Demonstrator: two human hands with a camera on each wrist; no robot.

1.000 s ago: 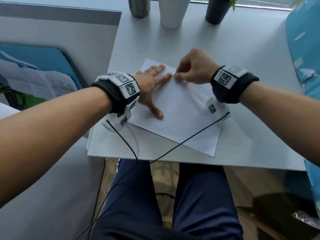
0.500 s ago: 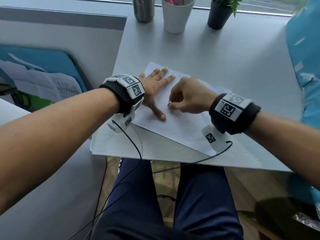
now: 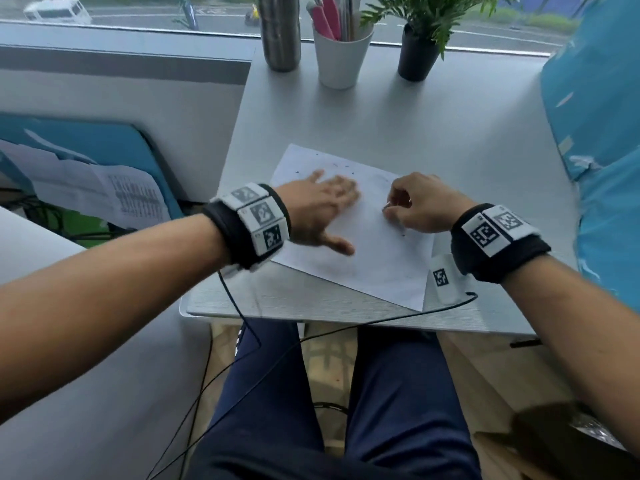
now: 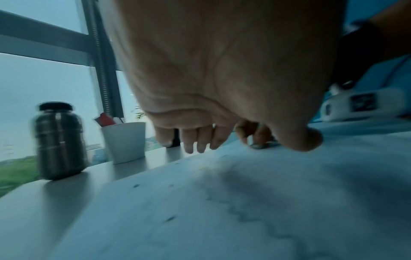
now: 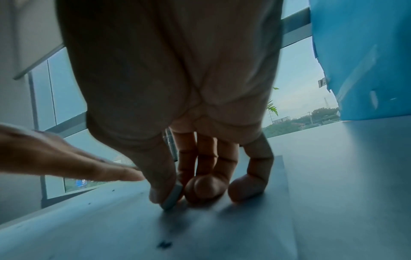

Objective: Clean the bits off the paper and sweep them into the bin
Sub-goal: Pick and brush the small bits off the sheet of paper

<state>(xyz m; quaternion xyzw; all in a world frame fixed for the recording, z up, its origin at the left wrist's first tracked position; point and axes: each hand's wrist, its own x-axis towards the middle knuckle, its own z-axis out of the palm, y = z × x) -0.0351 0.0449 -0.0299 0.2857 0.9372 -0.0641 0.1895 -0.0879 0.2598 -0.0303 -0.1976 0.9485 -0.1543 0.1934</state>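
A white sheet of paper (image 3: 377, 261) lies askew on the grey table (image 3: 450, 140), near its front edge. Small dark bits (image 3: 336, 165) are scattered along the sheet's far part, and a few more bits (image 5: 164, 244) lie nearer the wrist. My left hand (image 3: 322, 209) rests flat on the left half of the paper with fingers spread. My right hand (image 3: 389, 211) sits on the right half with fingers curled. It pinches a small pale eraser (image 5: 171, 198) between thumb and forefinger, with the eraser's edge touching the sheet. No bin is clearly visible.
At the back of the table stand a steel bottle (image 3: 280, 32), a white cup of pens (image 3: 341, 60) and a potted plant (image 3: 415, 57). A blue cover (image 3: 595, 133) borders the right side. Black cables (image 3: 346, 329) hang over the front edge above my knees.
My right hand has slid with the eraser from the paper's far edge back and toward its right side. The left hand stays flat on the sheet. My head has tilted up.
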